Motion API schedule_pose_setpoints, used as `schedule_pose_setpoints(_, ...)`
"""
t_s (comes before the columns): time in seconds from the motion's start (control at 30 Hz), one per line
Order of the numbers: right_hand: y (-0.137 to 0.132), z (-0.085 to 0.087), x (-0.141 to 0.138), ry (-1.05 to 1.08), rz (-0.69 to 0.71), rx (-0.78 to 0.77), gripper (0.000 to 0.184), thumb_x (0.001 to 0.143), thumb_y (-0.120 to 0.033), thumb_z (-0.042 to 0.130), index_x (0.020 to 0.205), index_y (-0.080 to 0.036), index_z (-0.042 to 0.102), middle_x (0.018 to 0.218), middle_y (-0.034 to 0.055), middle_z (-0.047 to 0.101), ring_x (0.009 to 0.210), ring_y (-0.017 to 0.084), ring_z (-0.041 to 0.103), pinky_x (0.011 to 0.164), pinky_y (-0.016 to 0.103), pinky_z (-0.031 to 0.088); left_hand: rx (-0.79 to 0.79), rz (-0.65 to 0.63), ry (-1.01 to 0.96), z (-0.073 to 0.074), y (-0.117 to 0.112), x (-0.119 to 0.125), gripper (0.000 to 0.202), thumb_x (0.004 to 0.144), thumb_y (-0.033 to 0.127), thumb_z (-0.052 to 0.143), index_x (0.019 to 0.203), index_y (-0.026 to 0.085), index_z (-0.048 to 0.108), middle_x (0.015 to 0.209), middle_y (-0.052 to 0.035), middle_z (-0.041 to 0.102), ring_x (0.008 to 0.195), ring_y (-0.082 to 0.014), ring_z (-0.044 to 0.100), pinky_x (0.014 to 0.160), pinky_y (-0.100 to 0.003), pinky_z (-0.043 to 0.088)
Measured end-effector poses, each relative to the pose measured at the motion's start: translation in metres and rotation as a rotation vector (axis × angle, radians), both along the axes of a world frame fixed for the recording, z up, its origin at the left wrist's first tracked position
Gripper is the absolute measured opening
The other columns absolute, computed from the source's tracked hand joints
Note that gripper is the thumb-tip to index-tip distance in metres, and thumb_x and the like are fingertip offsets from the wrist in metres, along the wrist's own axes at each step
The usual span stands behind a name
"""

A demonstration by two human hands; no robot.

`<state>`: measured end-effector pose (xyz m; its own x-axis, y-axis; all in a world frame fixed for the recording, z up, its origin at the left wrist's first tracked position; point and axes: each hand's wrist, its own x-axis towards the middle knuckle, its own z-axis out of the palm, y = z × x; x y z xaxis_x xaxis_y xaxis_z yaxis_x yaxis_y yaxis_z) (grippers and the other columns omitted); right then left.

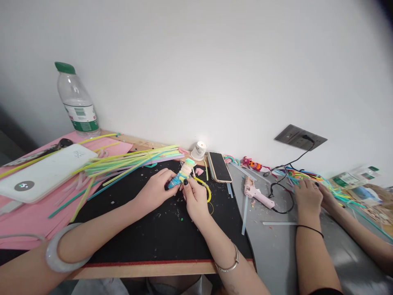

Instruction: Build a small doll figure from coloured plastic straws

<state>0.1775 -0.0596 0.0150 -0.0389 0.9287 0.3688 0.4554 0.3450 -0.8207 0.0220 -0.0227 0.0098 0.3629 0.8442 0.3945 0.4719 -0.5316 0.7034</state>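
My left hand (pixel 161 184) is closed around the blue lower end of a coiled pipe-cleaner piece (pixel 186 169), banded in blue, yellow and cream with a pale green tip. It is held tilted over the black mat (pixel 138 237). Against the side of the coil, my right hand (pixel 195 198) pinches a yellow pipe cleaner (pixel 209 191), thumb and fingers pressed together. The yellow length curves out behind that hand and down to the right. The fingers hide where it joins the coil.
Left lie loose pipe cleaners (pixel 132 162), a white power bank (pixel 46 172) and pink paper (pixel 73 217); a bottle (pixel 78 102) stands behind. A paper cup (pixel 199 150) and phone (pixel 220 167) are beyond my hands. Right are a glue gun (pixel 258 196), its cord and another person's hands (pixel 308 196).
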Motion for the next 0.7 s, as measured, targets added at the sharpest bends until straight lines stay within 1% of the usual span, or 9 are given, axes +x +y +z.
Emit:
schedule_pose_setpoints(0.1,0.000,-0.004,0.000,0.020,0.005,-0.004,0.032,0.093,-0.034,0.039,0.065,-0.022,0.048,0.055,-0.0005,0.044,0.052,0.014,0.042,0.050,0.026,0.031,0.000,-0.002,-0.020,-0.002,0.001,0.001,0.009,0.080,0.027,0.052,0.079,0.019,0.056,0.076,-0.0006,0.055,0.070,-0.0152,0.054,0.063,-0.025,0.043)
schedule_pose_setpoints(0.3,0.002,-0.013,0.001,0.047,0.030,-0.044,0.031,0.095,-0.035,0.037,0.071,-0.019,0.047,0.053,-0.0042,0.038,0.050,0.011,0.038,0.050,0.024,0.029,-0.001,0.006,-0.030,-0.004,0.001,0.000,0.007,0.081,0.026,0.052,0.078,0.019,0.054,0.076,0.0001,0.054,0.070,-0.0150,0.054,0.063,-0.026,0.043)
schedule_pose_setpoints(0.47,0.000,-0.011,0.002,0.027,0.032,-0.022,0.031,0.095,-0.033,0.038,0.069,-0.019,0.047,0.053,-0.0042,0.039,0.050,0.011,0.037,0.051,0.024,0.028,0.002,0.016,-0.032,-0.003,0.001,0.000,0.006,0.080,0.024,0.051,0.077,0.020,0.053,0.075,0.0004,0.053,0.069,-0.0151,0.053,0.062,-0.027,0.043)
schedule_pose_setpoints(0.6,-0.001,-0.009,-0.001,0.016,0.024,0.001,0.031,0.094,-0.034,0.039,0.069,-0.019,0.049,0.055,-0.0039,0.040,0.051,0.011,0.037,0.052,0.023,0.029,0.026,0.038,-0.007,-0.002,0.002,-0.001,0.009,0.080,0.026,0.053,0.074,0.021,0.051,0.074,0.0001,0.053,0.069,-0.0154,0.052,0.061,-0.027,0.042)
schedule_pose_setpoints(0.7,-0.001,-0.007,-0.002,0.006,0.001,0.001,0.033,0.094,-0.034,0.039,0.067,-0.019,0.048,0.055,-0.0040,0.040,0.050,0.010,0.037,0.051,0.023,0.028,0.042,0.028,0.010,-0.002,0.001,-0.001,0.010,0.082,0.026,0.052,0.074,0.020,0.051,0.075,0.0001,0.051,0.069,-0.0153,0.052,0.062,-0.027,0.042)
